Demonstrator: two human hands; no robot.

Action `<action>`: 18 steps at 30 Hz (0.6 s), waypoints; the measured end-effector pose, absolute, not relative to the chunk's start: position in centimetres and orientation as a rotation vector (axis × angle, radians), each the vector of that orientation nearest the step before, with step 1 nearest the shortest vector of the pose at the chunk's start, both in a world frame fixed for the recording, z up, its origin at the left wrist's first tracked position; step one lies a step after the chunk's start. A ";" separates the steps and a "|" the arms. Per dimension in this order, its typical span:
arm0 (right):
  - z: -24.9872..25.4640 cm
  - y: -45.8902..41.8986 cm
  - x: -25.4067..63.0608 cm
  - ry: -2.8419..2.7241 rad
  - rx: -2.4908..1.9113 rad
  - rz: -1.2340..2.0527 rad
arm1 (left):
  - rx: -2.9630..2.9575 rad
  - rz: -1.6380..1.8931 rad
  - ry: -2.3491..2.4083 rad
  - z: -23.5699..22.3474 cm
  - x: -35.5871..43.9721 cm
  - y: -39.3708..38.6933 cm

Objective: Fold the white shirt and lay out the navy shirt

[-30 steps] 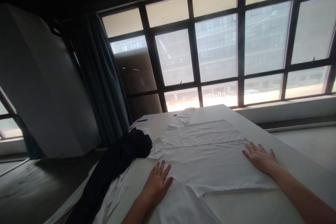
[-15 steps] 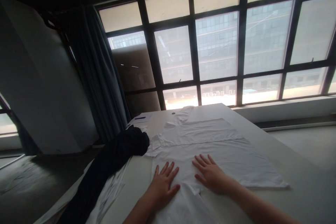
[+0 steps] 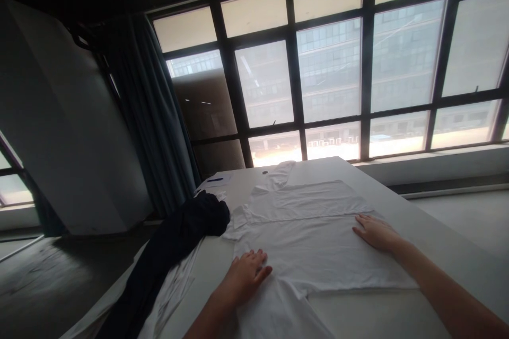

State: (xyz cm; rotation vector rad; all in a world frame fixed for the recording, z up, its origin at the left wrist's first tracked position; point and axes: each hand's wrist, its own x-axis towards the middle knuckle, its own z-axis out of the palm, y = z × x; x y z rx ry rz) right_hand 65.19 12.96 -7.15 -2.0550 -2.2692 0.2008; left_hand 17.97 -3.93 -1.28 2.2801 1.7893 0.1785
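Observation:
A white shirt (image 3: 306, 249) lies spread over the table, with a seam or placket running across it and one sleeve pointing to the far side. Near its lower left part, my left hand (image 3: 248, 270) rests flat on the cloth with fingers slightly bent and apart from any grip. Over at the right, my right hand (image 3: 376, 231) lies on the shirt close to its right part, palm down, fingers stretched out. Neither hand holds anything. My right forearm covers the shirt's lower right corner.
Dark navy clothing (image 3: 170, 254) lies along the table's left side, over white cloth (image 3: 175, 288). A pen (image 3: 215, 179) rests on paper at the far left corner. The white table (image 3: 397, 238) reaches toward the windows; a blue curtain (image 3: 159, 116) hangs at left.
My right hand has slid to the right and away across the shirt. My left hand stays almost in place, its fingers a little more bent.

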 end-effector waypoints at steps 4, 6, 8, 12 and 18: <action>-4.9 12.4 64.8 -2.289 -2.062 0.202 | 2.330 0.186 1.850 0.4 18.4 -4.7; -4.2 11.6 63.5 -2.269 -2.079 0.153 | 2.342 0.148 1.922 0.9 19.0 -5.0; -3.8 10.2 61.1 -2.261 -2.046 0.079 | 2.390 0.158 1.944 0.8 19.8 -5.1; -3.9 5.6 53.6 -2.449 -1.478 0.113 | 2.550 0.298 1.644 -1.3 20.8 -4.4; -5.4 1.9 48.0 -2.693 -0.928 0.515 | 2.475 0.166 1.615 -4.2 19.2 -2.6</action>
